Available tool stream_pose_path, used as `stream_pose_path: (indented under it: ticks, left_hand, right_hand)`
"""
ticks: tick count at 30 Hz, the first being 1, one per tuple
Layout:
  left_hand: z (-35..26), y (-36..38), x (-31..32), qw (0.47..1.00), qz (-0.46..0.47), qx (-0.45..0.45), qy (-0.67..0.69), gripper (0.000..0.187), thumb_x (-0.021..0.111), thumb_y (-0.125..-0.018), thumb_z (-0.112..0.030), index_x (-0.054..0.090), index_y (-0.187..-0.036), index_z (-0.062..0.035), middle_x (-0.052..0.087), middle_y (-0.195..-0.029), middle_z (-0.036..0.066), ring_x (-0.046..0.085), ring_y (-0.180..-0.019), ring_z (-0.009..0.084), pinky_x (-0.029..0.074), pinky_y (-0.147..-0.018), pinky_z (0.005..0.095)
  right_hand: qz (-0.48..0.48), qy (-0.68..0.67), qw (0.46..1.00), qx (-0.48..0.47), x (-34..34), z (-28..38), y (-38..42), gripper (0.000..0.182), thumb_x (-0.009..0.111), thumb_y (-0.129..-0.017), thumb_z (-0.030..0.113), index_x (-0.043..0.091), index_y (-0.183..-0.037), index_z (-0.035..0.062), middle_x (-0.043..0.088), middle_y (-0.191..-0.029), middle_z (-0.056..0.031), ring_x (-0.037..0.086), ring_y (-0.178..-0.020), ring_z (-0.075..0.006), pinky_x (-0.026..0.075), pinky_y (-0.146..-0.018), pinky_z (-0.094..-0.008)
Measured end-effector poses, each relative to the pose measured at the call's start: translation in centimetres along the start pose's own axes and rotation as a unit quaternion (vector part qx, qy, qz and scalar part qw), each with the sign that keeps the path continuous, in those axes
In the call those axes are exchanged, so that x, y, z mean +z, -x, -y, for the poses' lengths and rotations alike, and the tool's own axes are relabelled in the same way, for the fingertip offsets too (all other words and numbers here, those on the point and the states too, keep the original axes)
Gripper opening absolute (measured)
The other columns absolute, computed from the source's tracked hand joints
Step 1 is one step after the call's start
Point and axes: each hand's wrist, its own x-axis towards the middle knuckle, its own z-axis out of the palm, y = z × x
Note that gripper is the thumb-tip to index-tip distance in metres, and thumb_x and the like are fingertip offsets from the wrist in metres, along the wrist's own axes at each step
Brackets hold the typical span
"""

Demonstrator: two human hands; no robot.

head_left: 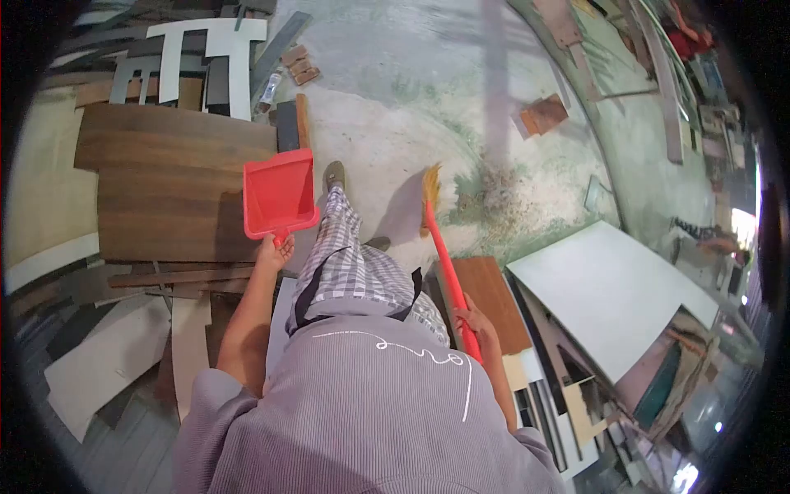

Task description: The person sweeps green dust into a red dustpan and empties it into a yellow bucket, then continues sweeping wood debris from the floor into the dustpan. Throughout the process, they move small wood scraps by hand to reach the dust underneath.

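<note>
My left hand (278,250) is closed round the short handle of a red dustpan (281,196), held out in front of dark brown wood panels. The dustpan's tray looks bare inside. In my right hand (476,321) is the red handle of a broom (444,259), gripped near its upper end. The yellow bristles (431,183) point away from me, down toward the concrete floor. Right of the bristles, a patch of dust and debris (502,189) lies scattered over the floor.
Brown panels (164,189) and cut white boards (243,66) are stacked at left. A white sheet (609,288) and offcuts crowd the right. Wood blocks (543,115) lie on the concrete floor (387,99) ahead. At the far right edge, part of another person (690,41) shows.
</note>
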Motion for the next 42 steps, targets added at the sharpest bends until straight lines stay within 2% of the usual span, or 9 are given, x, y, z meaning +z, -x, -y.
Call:
stream_pose_path:
  ticks: [12, 17, 22, 26, 28, 30, 33, 37, 42]
  left_hand:
    - [-3.9, 7.7, 1.9, 0.996, -0.082, 0.031, 0.026, 0.032, 0.037, -0.076, -0.031, 0.049, -0.089, -0.0050, 0.056, -0.079, 0.008, 0.054, -0.074, 0.0179, 0.042, -0.067, 0.0297]
    - [-4.2, 9.5, 3.1, 0.994, -0.011, 0.030, 0.102, 0.031, 0.040, -0.075, -0.028, 0.049, -0.092, -0.0031, 0.055, -0.088, 0.010, 0.054, -0.078, 0.0184, 0.042, -0.070, 0.0315]
    - [-3.5, 13.8, 4.8, 0.991, 0.076, 0.091, 0.066, 0.032, 0.039, -0.077, -0.026, 0.049, -0.096, -0.0024, 0.055, -0.090, 0.010, 0.054, -0.079, 0.0183, 0.042, -0.070, 0.0318]
    - [-4.3, 12.8, 4.9, 0.992, 0.064, 0.104, 0.011, 0.032, 0.038, -0.077, -0.029, 0.049, -0.095, -0.0040, 0.056, -0.088, 0.010, 0.054, -0.079, 0.0186, 0.043, -0.070, 0.0327]
    - [-4.4, 13.0, 5.0, 0.992, 0.046, 0.117, -0.024, 0.032, 0.038, -0.077, -0.030, 0.049, -0.094, -0.0047, 0.056, -0.087, 0.009, 0.054, -0.079, 0.0186, 0.043, -0.069, 0.0330]
    - [-5.1, 12.3, 5.7, 0.994, 0.033, 0.106, 0.011, 0.032, 0.038, -0.077, -0.031, 0.049, -0.092, -0.0057, 0.056, -0.086, 0.010, 0.054, -0.079, 0.0188, 0.043, -0.068, 0.0326]
    - [-5.7, 12.1, 6.3, 0.996, -0.009, 0.091, 0.010, 0.031, 0.036, -0.078, -0.031, 0.048, -0.092, -0.0060, 0.056, -0.086, 0.010, 0.054, -0.078, 0.0190, 0.043, -0.067, 0.0318]
    - [-6.5, 11.0, 7.3, 0.997, 0.019, 0.078, -0.020, 0.034, 0.033, -0.079, -0.031, 0.048, -0.092, -0.0040, 0.056, -0.085, 0.010, 0.055, -0.077, 0.0191, 0.043, -0.067, 0.0314]
    - [-6.4, 10.5, 7.8, 0.994, 0.072, 0.057, -0.063, 0.035, 0.032, -0.080, -0.031, 0.048, -0.093, -0.0016, 0.056, -0.085, 0.011, 0.055, -0.077, 0.0198, 0.042, -0.067, 0.0322]
  right_hand:
    - [0.260, 0.065, 0.952, -0.147, 14.3, 14.8, -3.7, 0.061, 0.046, -0.077, 0.009, 0.012, -0.127, 0.0198, 0.037, -0.056, -0.0004, 0.038, -0.043, -0.0072, 0.034, -0.036, -0.0207]
    - [0.179, 0.122, 0.957, -0.192, 17.3, 22.0, -10.5, 0.053, 0.048, -0.078, 0.014, 0.020, -0.123, 0.0113, 0.040, -0.055, -0.0016, 0.042, -0.044, -0.0082, 0.036, -0.038, -0.0209]
    - [0.271, -0.020, 0.950, -0.155, 12.8, 25.7, -16.1, 0.019, 0.050, -0.077, 0.013, 0.039, -0.089, 0.0038, 0.043, -0.056, -0.0028, 0.043, -0.044, -0.0090, 0.036, -0.038, -0.0191]
    - [0.156, -0.226, 0.947, -0.168, 4.3, 22.1, -10.7, 0.013, 0.048, -0.078, 0.011, 0.039, -0.077, 0.0019, 0.041, -0.055, -0.0032, 0.043, -0.046, -0.0093, 0.036, -0.039, -0.0176]
    - [0.274, -0.384, 0.876, -0.101, -0.4, 19.8, -12.0, 0.018, 0.050, -0.076, 0.004, 0.034, -0.083, -0.0027, 0.042, -0.065, -0.0082, 0.044, -0.049, -0.0106, 0.039, -0.041, -0.0173]
    - [0.242, -0.458, 0.855, -0.015, -4.3, 17.7, -12.2, 0.020, 0.051, -0.076, 0.006, 0.035, -0.085, -0.0007, 0.042, -0.063, -0.0087, 0.045, -0.049, -0.0113, 0.040, -0.040, -0.0176]
    - [0.218, -0.541, 0.810, -0.063, -6.6, 13.9, -9.2, 0.020, 0.052, -0.075, 0.003, 0.035, -0.085, -0.0006, 0.041, -0.064, -0.0078, 0.044, -0.048, -0.0109, 0.041, -0.041, -0.0178]
    - [0.196, -0.571, 0.796, -0.033, -9.1, 9.7, -8.2, 0.021, 0.052, -0.075, 0.004, 0.035, -0.086, -0.0006, 0.041, -0.064, -0.0073, 0.043, -0.048, -0.0099, 0.040, -0.041, -0.0167]
    - [0.068, -0.501, 0.849, -0.154, -6.4, 6.0, -2.2, 0.021, 0.050, -0.077, 0.007, 0.035, -0.090, 0.0019, 0.042, -0.064, -0.0055, 0.042, -0.047, -0.0068, 0.038, -0.038, -0.0148]
